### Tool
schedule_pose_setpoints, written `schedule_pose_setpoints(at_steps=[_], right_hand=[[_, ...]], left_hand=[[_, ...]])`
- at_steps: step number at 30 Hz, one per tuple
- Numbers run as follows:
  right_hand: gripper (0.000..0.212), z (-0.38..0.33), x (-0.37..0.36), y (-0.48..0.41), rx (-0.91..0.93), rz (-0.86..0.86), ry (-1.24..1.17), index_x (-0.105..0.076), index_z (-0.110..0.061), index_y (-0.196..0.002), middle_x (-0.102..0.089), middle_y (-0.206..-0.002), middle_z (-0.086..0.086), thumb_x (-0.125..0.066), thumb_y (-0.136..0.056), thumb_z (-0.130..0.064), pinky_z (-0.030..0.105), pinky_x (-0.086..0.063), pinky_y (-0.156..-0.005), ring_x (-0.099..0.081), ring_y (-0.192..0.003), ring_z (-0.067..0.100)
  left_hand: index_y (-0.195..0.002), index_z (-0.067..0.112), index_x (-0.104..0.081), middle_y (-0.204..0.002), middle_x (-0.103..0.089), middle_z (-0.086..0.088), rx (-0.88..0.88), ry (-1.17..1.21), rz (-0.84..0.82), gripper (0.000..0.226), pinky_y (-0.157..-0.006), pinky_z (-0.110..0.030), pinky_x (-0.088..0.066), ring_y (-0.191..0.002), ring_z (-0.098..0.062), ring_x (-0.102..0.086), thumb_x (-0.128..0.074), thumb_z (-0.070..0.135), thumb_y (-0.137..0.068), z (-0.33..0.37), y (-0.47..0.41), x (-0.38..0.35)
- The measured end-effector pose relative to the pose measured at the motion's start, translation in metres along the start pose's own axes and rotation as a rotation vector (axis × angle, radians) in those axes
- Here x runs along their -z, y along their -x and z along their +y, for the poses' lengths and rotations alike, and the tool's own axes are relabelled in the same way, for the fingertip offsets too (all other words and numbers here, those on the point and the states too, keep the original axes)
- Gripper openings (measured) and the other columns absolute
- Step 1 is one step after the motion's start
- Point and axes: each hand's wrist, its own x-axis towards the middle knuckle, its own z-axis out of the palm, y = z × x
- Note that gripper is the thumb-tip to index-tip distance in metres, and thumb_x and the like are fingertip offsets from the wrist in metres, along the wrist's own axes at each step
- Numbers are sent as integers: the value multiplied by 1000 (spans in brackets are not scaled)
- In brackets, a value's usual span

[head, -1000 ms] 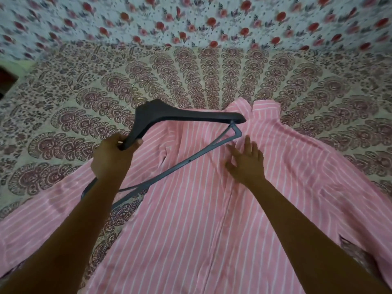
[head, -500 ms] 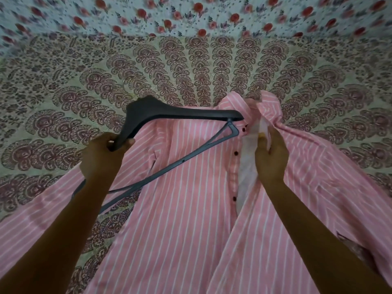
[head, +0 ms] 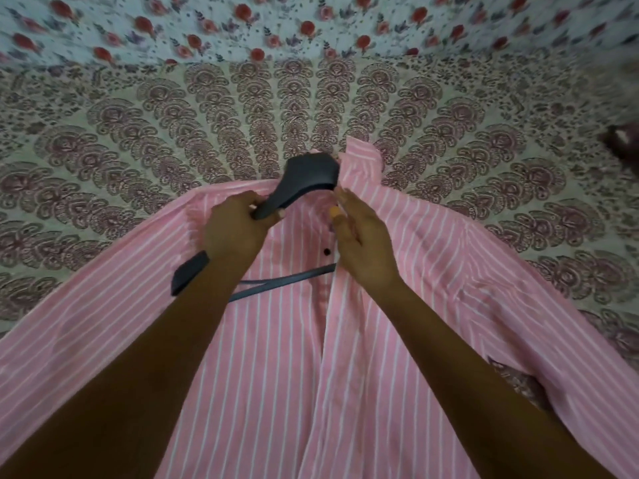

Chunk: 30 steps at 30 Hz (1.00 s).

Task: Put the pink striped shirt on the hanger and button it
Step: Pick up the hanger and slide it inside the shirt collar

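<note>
The pink striped shirt point(head: 283, 357) lies front up on the bed, its sleeves spread to both sides and its collar pointing away from me. My left hand point(head: 235, 233) grips one arm of the dark hanger point(head: 307, 181) above the shirt's chest. The hanger's other arm has gone under the right front panel near the collar; its lower bar shows across the left front. My right hand point(head: 359, 243) holds the edge of that right front panel near the collar, lifting it a little. A dark button point(head: 326, 251) shows on the placket beside it.
The shirt rests on a bedspread point(head: 138, 140) with a maroon paisley pattern. Behind it lies a white cloth with red roses point(head: 242, 25). A small dark object point(head: 622, 146) sits at the right edge.
My left hand has carried the hanger to the right and toward the collar, and one arm has slid under the right front panel. My right hand, flat on the shirt a second ago, now holds the panel's edge.
</note>
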Motion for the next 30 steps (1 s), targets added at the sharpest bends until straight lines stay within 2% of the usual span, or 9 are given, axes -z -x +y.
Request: schedule_pose_setpoints(at_steps=[3, 5, 8, 13, 16, 19, 22, 25, 30], right_hand=[[47, 14, 12, -9, 180, -30, 147, -57, -3, -123, -64, -116, 15, -34, -93, -32, 40, -39, -103, -55, -113, 33], [45, 24, 26, -15, 194, -35, 126, -58, -2, -120, -66, -112, 16, -36, -90, -28, 32, -39, -101, -57, -108, 33], [46, 38, 45, -19, 148, 3, 81, -47, -4, -131, -62, -121, 14, -39, -88, -21, 32, -40, -102, -56, -114, 24], [61, 75, 74, -35, -80, 223, 546, -37, -3, -136, -50, -132, 20, -49, -80, -21, 44, -31, -106, -44, -125, 35], [48, 98, 80, -42, -145, 161, 587, -47, -7, -129, -61, -112, 23, -49, -89, -34, 44, -40, -90, -56, -105, 39], [40, 106, 78, -45, -70, 248, 566, -58, -8, -112, -64, -90, 21, -46, -90, -40, 43, -43, -73, -59, -84, 39], [36, 115, 78, -45, -73, 298, 567, -60, -9, -109, -62, -88, 20, -48, -90, -38, 43, -42, -74, -57, -82, 39], [35, 121, 81, -45, -119, 323, 557, -59, -6, -106, -61, -87, 21, -50, -92, -37, 43, -41, -74, -57, -82, 39], [32, 122, 84, -45, -135, 345, 552, -59, -7, -111, -60, -89, 22, -53, -91, -31, 43, -40, -78, -56, -85, 38]], left_hand=[[-84, 21, -66, -69, -54, 1, -62, -5, -39, 28, -60, -28, -33, -71, -22, -52, -67, 48, -78, 23, -17, -16], [-85, 22, -67, -69, -52, 2, -106, 7, -73, 24, -59, -27, -30, -71, -20, -50, -69, 45, -78, 36, -26, -27], [-83, 23, -69, -70, -54, 2, -160, 0, -129, 21, -54, -26, -29, -73, -21, -54, -70, 43, -77, 49, -37, -39], [-79, 20, -68, -54, -46, 8, -189, 18, -155, 26, -48, -23, -23, -63, -19, -48, -72, 44, -74, 55, -51, -45], [-85, 20, -71, -55, -49, 9, -224, -19, -136, 28, -48, -24, -24, -64, -18, -49, -72, 45, -73, 56, -51, -48], [-99, 19, -70, -86, -69, -5, -333, -26, 37, 35, -68, -32, -42, -85, -26, -60, -72, 43, -73, 49, -40, -53], [-109, 19, -63, -110, -60, -9, -408, -84, 366, 34, -90, -32, -26, -108, -24, -47, -67, 37, -79, 35, -6, -55], [-100, 14, -59, -96, -56, -16, -294, -14, 560, 18, -80, -31, -24, -95, -24, -43, -60, 25, -86, 15, 43, -61], [-87, 7, -59, -87, -58, -8, -37, 237, 413, 18, -75, -43, -44, -81, -30, -53, -47, 19, -81, -7, 82, -86]])
